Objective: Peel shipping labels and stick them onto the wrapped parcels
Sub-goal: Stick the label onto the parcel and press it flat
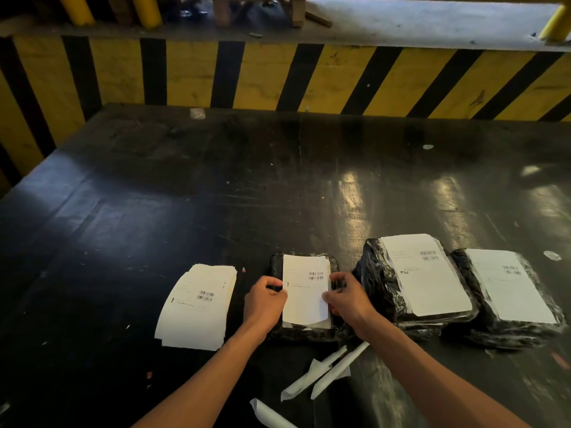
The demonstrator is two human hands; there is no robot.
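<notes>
A white shipping label [306,288] with barcodes lies over a black wrapped parcel [304,332] near the table's front edge. My left hand [264,299] pinches the label's left edge. My right hand [347,296] pinches its right edge. A stack of unpeeled labels [197,307] lies to the left of the parcel. Two more black wrapped parcels sit to the right, the nearer one [380,279] and the far one [463,264], each with a white label on top.
Curled white backing strips [324,375] lie on the black table [216,196] between my forearms, with another [268,413] at the bottom edge. A yellow and black striped wall [278,75] runs behind the table.
</notes>
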